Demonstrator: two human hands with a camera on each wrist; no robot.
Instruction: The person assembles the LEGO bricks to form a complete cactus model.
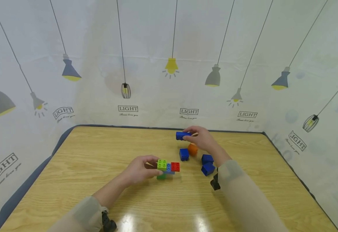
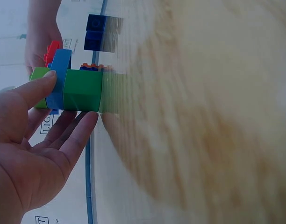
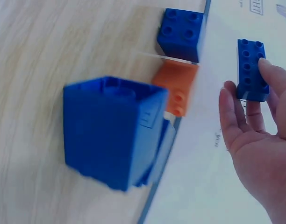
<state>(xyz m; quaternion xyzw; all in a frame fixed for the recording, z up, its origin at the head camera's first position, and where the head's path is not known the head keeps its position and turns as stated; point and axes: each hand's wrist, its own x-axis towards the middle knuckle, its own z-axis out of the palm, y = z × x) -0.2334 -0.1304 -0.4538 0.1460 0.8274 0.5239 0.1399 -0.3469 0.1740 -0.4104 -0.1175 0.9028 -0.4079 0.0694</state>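
My left hand (image 1: 140, 169) pinches a small stack of toy building bricks between thumb and fingers. In it are a lime green brick (image 1: 161, 164), a red brick (image 1: 175, 166), a light blue brick (image 2: 60, 79) and a dark green brick (image 2: 82, 90) at the bottom. The dark green brick's underside is at the tabletop in the left wrist view. Farther back, my right hand (image 1: 201, 139) holds a long dark blue brick (image 3: 251, 70) above the table, its studs showing in the right wrist view.
Between the hands stand a blue brick (image 1: 184, 154) and an orange brick (image 1: 192, 149). Two more blue bricks, one behind (image 1: 207, 159) and one nearer (image 1: 207, 169), lie by the right wrist. A wall sheet printed with lamps (image 1: 157, 96) borders the wooden table (image 1: 99, 148).
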